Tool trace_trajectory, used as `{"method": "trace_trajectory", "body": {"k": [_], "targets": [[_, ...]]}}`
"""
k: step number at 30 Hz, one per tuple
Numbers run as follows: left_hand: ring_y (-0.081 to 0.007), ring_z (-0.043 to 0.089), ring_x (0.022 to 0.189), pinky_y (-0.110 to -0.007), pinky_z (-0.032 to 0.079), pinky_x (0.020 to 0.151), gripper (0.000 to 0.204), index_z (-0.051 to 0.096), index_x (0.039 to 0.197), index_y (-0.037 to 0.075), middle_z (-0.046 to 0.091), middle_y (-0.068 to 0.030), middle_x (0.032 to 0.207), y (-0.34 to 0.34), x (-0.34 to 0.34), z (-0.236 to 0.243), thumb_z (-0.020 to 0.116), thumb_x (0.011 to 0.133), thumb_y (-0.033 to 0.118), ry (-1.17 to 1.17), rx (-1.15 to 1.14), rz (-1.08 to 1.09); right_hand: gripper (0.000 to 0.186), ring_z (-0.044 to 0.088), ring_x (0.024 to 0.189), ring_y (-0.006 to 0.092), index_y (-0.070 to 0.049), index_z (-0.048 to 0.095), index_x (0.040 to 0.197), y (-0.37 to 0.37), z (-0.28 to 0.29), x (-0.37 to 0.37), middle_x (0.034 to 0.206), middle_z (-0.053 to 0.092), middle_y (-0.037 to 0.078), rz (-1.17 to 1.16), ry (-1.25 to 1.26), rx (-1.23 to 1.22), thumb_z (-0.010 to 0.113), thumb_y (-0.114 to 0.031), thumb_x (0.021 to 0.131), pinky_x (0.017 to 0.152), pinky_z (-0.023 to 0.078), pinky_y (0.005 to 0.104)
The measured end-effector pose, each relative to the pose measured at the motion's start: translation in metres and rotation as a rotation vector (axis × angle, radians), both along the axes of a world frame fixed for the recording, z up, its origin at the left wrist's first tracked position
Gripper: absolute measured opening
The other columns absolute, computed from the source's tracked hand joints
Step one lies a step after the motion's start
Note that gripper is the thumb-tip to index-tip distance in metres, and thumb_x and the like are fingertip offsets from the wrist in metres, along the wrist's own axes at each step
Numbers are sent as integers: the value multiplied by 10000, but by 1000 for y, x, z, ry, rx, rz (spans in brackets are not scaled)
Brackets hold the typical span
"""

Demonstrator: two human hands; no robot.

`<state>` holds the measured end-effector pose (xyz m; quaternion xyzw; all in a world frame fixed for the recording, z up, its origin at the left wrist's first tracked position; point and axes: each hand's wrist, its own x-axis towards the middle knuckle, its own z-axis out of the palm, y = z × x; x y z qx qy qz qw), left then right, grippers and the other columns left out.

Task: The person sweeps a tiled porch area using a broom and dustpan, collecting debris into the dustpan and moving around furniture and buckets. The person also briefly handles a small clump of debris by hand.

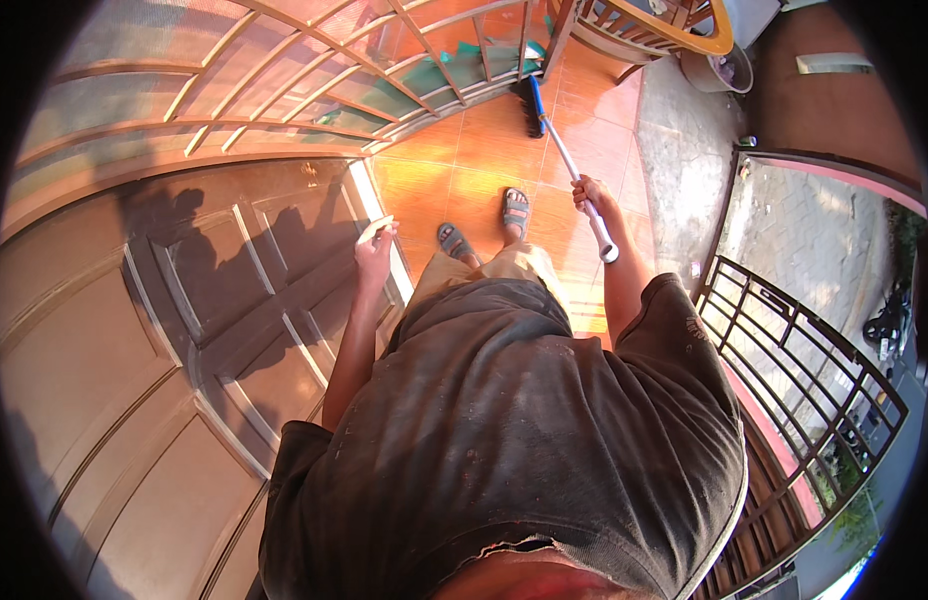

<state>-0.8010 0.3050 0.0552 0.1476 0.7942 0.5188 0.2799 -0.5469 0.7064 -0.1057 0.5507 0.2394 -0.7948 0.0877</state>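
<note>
My right hand is wrapped around the pale handle of a broom, whose hollow grip end sticks out below my fist. The broom slants away from me, and its blue head with dark bristles rests on the orange tiled floor beside the lattice partition. In front of the brown panelled door, my left hand is raised with its fingers drawn together in bright sun. Something small and pale may be between those fingertips; glare hides what it is.
A wooden lattice partition with green pieces behind it runs along the far left. The panelled door stands close on my left. A wooden chair and a round bucket are at the far right. A metal gate stands open on my right.
</note>
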Motion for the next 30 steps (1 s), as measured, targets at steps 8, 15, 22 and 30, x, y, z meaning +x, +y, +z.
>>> {"method": "trace_trajectory", "body": {"k": [8,15,22,30], "targets": [[-153,625,947,-274,486,873,260,609,1163,-28,678,-121,1038,14,1,0,555,969,136,-3,20,-45,96,346,392,65,-49,473,993,-32,45,83,561,366,-33,-155,-14,-38,497,-10,909,350,267,245],[-165,637,940,-291,494,874,282,602,1186,-23,683,-126,1043,25,2,-30,548,974,154,-89,24,-44,583,315,418,38,-121,342,1476,-62,209,103,583,333,-68,326,0,39,530,-36,931,359,259,223],[-165,638,952,-293,490,878,274,604,1187,-16,688,-125,1044,62,-6,-11,548,968,140,-14,62,-165,541,354,428,55,-92,375,1441,-69,169,72,581,361,-59,206,-26,123,535,-72,925,376,290,243],[-167,635,948,-296,489,881,280,596,1194,-20,687,-130,1042,38,-14,-20,544,968,136,-41,53,-136,490,320,409,24,-102,388,1410,-71,199,142,586,329,-76,24,-102,116,484,-35,934,343,271,207]]}}
